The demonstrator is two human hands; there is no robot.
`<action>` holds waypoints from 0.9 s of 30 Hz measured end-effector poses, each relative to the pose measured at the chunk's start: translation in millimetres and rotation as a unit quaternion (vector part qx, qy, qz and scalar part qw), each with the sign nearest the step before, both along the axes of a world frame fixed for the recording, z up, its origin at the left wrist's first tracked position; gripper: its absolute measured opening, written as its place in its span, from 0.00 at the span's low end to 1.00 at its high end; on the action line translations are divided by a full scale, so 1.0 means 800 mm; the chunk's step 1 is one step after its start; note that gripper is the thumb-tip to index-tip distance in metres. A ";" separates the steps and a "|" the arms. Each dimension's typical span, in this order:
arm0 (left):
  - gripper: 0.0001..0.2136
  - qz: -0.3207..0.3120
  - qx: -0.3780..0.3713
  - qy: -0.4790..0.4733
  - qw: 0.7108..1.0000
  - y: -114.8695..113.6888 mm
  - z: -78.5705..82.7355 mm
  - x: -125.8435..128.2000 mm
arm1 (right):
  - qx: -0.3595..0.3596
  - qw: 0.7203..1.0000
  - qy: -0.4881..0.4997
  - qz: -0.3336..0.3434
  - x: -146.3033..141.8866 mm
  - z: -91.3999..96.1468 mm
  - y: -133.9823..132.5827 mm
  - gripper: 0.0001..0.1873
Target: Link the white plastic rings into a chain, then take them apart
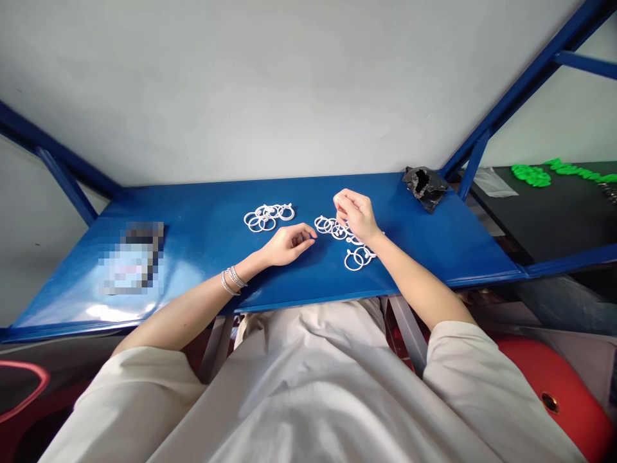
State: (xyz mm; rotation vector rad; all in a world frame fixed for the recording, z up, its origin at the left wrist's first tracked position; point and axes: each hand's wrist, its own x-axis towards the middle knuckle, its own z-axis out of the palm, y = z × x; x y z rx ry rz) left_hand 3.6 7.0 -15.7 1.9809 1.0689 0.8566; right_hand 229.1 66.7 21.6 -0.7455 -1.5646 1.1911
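our worktop [299, 283] begins just beyond our shirt [308, 373]. on its left side we locate a blurred item [130, 260], well apart from both hands. next, we locate our left hand [288, 246], with bracelets [234, 280] at the wrist. its grip is released: the fingers bend loosely and we see nothing held. its fingertips point right, just beside the left end of the right rings [349, 240]; no contact shows.

the right rings are white and overlap in a loose band whose long axis runs from far left to near right. each ring alone is round and offers no long axis. our right hand [355, 212] is the nearer one: it covers the far side of the band, so the rings lie below its grip and toward us. its fingers curl inward; we cannot tell whether they grasp a ring or nothing.

we locate the left rings [268, 211] just beyond the left hand and to its left, well apart from the right hand. at the far right corner sits a black bag [434, 186] with a ragged opening; the wall [289, 96] stands behind.
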 end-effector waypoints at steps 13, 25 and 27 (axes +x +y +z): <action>0.12 -0.005 -0.001 0.012 1.000 0.000 0.002 0.000 | -0.141 0.967 0.197 -0.074 0.040 0.024 0.048 0.30; 0.15 0.036 0.022 -0.002 0.999 -0.001 0.001 0.003 | -0.176 0.984 -0.014 0.031 0.008 0.009 0.020 0.40; 0.16 0.049 0.025 -0.018 0.998 -0.001 0.000 0.003 | -0.149 0.984 -0.055 0.081 -0.004 0.002 0.006 0.43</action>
